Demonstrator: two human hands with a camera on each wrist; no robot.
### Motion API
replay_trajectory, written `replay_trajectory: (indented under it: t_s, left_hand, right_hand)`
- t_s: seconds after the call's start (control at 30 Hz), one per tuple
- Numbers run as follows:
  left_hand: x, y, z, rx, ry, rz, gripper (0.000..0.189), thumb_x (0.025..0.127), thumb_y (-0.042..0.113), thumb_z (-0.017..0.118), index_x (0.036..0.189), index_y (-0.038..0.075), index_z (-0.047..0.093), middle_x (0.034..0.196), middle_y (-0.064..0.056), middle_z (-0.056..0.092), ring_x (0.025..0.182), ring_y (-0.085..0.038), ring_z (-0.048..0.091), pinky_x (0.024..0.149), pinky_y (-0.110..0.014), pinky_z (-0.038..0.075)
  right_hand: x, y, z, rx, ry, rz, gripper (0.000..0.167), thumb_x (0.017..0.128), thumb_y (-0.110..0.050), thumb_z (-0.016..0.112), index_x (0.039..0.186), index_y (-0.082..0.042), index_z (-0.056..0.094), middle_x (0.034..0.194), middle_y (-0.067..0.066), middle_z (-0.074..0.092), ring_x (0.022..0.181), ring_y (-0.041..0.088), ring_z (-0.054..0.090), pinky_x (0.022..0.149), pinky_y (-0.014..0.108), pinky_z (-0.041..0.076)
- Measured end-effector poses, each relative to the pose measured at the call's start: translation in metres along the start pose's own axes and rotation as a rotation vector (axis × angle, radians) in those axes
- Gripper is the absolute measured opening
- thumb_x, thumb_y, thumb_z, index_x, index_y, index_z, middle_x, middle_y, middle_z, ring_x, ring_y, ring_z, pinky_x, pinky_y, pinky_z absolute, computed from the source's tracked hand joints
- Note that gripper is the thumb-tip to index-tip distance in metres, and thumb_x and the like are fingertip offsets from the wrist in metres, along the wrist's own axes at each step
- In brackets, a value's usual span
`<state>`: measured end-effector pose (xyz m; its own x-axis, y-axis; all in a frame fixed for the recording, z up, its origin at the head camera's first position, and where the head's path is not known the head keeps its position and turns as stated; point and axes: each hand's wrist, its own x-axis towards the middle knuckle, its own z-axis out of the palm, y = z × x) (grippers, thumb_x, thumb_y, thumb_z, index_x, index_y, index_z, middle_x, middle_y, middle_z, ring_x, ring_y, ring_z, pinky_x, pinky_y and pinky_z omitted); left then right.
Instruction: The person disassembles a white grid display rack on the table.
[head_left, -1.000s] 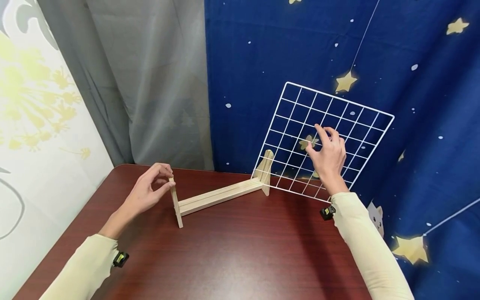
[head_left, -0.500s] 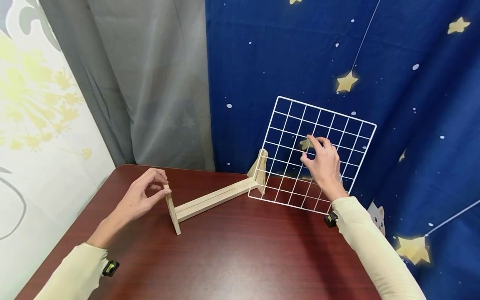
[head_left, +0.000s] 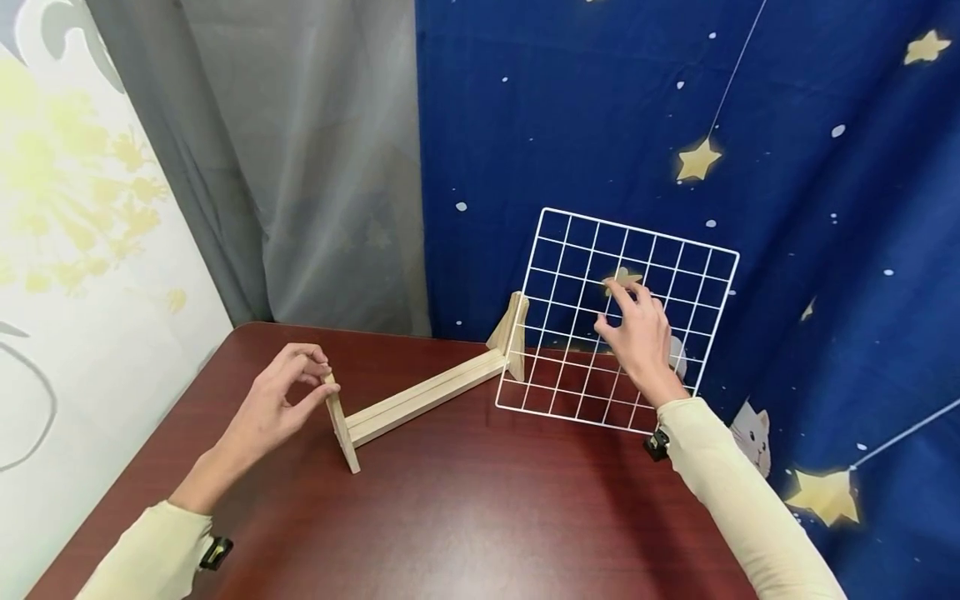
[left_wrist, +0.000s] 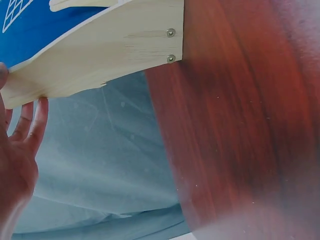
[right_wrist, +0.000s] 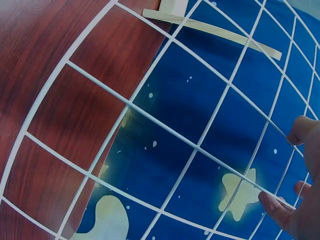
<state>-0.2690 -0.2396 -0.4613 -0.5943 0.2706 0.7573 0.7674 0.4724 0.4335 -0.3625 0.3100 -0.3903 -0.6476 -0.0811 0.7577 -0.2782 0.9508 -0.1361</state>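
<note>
At the back of the table [head_left: 480,508], a wooden stand [head_left: 427,398] stood left of a white wire grid [head_left: 578,307].
Toward the back left corner, the left hand [head_left: 281,396] pinched the top of the left upright [head_left: 342,429], thumb and fingers on opposite faces. From there the stand ran slantwise to its right upright [head_left: 517,337] by the back edge. The tilted grid overlapped that upright in the head view; whether they touched could not be told. Farther right, the right hand [head_left: 637,333] gripped the grid's wires, thumb and forefinger tips apart. A leftward swing could have caught the grid's corner on the upright and twisted the stand; a loosened left-hand pinch could have let it skid.
</note>
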Motion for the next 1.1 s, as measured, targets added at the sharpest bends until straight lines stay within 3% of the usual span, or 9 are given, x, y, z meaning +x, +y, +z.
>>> replay_trajectory:
  t_s: [0.17,0.33,0.43,0.67,0.87,1.1]
  left_hand:
    - [-0.007,0.008,-0.001,0.089,0.053,0.085,0.035,0.072,-0.010,0.089,0.096,0.009,0.072,0.115,-0.012,0.064,0.092,-0.010,0.064,0.089,-0.005,0.049]
    - [-0.019,0.015,0.001,0.181,0.100,0.091,0.018,0.085,0.004,0.086,0.094,0.008,0.072,0.117,-0.015,0.064,0.102,-0.013,0.063,0.095,-0.003,0.044]
    - [-0.024,0.019,0.001,0.215,0.123,0.088,0.012,0.094,0.015,0.082,0.094,0.008,0.072,0.118,-0.017,0.065,0.101,-0.016,0.065,0.093,-0.003,0.045]
    - [-0.031,0.030,0.001,0.273,0.160,0.049,0.031,0.103,0.037,0.071,0.089,0.009,0.070,0.114,-0.018,0.064,0.111,-0.028,0.069,0.101,-0.001,0.043]
    - [-0.035,0.038,0.002,0.266,0.198,0.061,0.041,0.105,0.044,0.066,0.084,0.009,0.067,0.113,-0.020,0.063,0.105,-0.028,0.067,0.094,-0.005,0.045]
    - [-0.042,0.050,0.008,0.271,0.242,0.061,0.046,0.106,0.045,0.063,0.081,0.006,0.066,0.110,-0.023,0.063,0.101,-0.028,0.067,0.096,-0.005,0.043]
  right_hand:
    - [-0.003,-0.006,0.005,0.005,-0.016,0.002,0.058,0.083,-0.021,0.083,0.140,-0.022,0.068,0.135,0.020,0.066,0.097,0.048,0.064,0.078,0.061,0.056]
    - [-0.006,-0.009,0.011,0.005,-0.029,0.004,0.059,0.084,-0.022,0.083,0.141,-0.021,0.067,0.134,0.021,0.067,0.098,0.049,0.065,0.078,0.061,0.057]
    - [-0.007,-0.010,0.013,0.005,-0.040,0.010,0.060,0.084,-0.023,0.082,0.141,-0.021,0.067,0.135,0.020,0.067,0.099,0.049,0.065,0.079,0.061,0.057]
    - [-0.007,-0.011,0.015,0.017,-0.034,0.007,0.060,0.082,-0.020,0.083,0.140,-0.020,0.068,0.133,0.020,0.067,0.098,0.049,0.065,0.080,0.062,0.056]
    - [-0.008,-0.012,0.016,0.038,-0.059,0.015,0.060,0.081,-0.021,0.083,0.139,-0.020,0.069,0.131,0.021,0.067,0.101,0.049,0.066,0.084,0.062,0.057]
    - [-0.014,-0.011,0.016,0.044,-0.206,0.018,0.060,0.083,-0.023,0.081,0.141,-0.021,0.067,0.133,0.020,0.067,0.103,0.048,0.068,0.082,0.061,0.057]
